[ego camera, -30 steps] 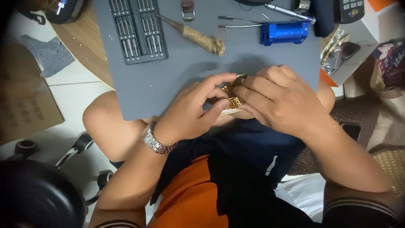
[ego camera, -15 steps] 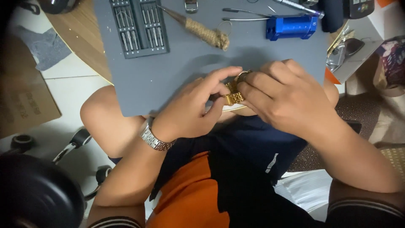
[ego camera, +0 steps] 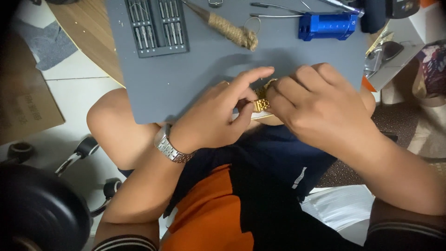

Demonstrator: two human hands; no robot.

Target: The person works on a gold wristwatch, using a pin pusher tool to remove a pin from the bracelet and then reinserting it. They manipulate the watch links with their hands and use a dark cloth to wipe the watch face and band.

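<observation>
Lap: dark blue and orange clothing [ego camera: 260,186] is seen nearest, below both wrists, with a silver metal link wristwatch [ego camera: 169,145] worn on the left wrist.

Left hand [ego camera: 213,118]: the fingers are closed in a pinch on the gold metal link watch bracelet [ego camera: 261,103], thumb underneath, while the forefinger is stretched out flat above it, pointing toward the right hand.

Right hand [ego camera: 320,104]: the fingers are curled shut over the other end of the bracelet; the exact grip is hidden behind the knuckles.

Bracelet: it is held between the two sets of fingertips, at the near edge of the flat grey work mat [ego camera: 195,79], just off its surface as far as can be told.

Change: compared with half a second ago, the left forefinger has been lifted off the bracelet and extended, and more gold links are now exposed; the hold appears to have been re-set, not released.

Beyond the left fingertips: a rope-wrapped tool handle [ego camera: 232,31] is laid well apart, and further off a dark tray of small screwdriver bits [ego camera: 155,25].

Beyond the right knuckles: a blue metal block-shaped tool [ego camera: 327,25] and thin metal tweezers [ego camera: 274,6] are left untouched at the far edge.
</observation>
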